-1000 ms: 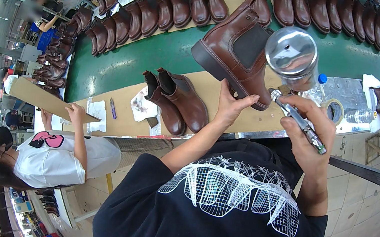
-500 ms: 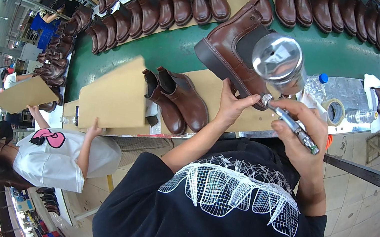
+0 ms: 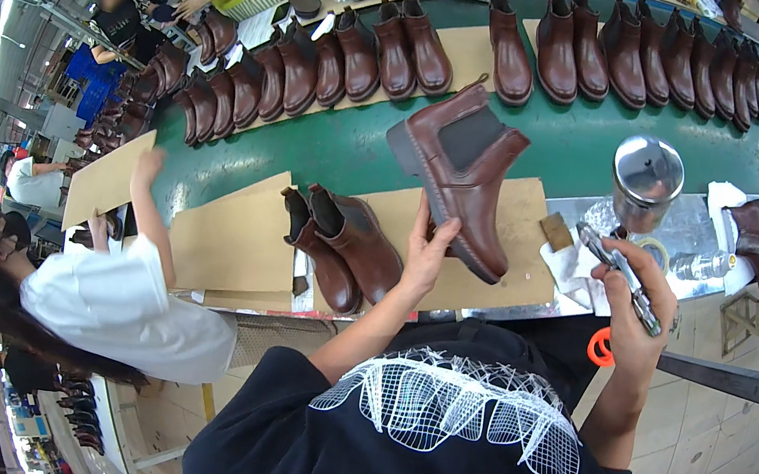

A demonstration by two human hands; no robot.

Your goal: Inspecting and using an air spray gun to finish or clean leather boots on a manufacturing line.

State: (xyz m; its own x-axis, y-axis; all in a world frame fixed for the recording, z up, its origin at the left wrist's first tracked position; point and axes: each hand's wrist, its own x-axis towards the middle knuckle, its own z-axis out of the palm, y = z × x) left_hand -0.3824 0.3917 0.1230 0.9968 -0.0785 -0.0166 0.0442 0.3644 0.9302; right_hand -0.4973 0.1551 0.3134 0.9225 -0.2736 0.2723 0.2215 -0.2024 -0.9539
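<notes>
My left hand grips a brown leather ankle boot by its sole, holding it tilted above the cardboard with the toe pointing down and to the right. A dark elastic panel shows on the boot's side, and a loop stands at its top. In my right hand is a spray gun with a shiny metal cup above it. The gun is apart from the boot, to its right. On the bench left of my left hand stands a pair of matching brown boots.
Rows of brown boots line the green bench. A cardboard sheet lies under the held boot. Near the gun are a white cloth, a plastic bottle and an orange ring. A person in white works at left.
The spray gun has moved right, away from the boot. The boot has turned, its toe now clear of the gun. The person at left has shifted a cardboard sheet.
</notes>
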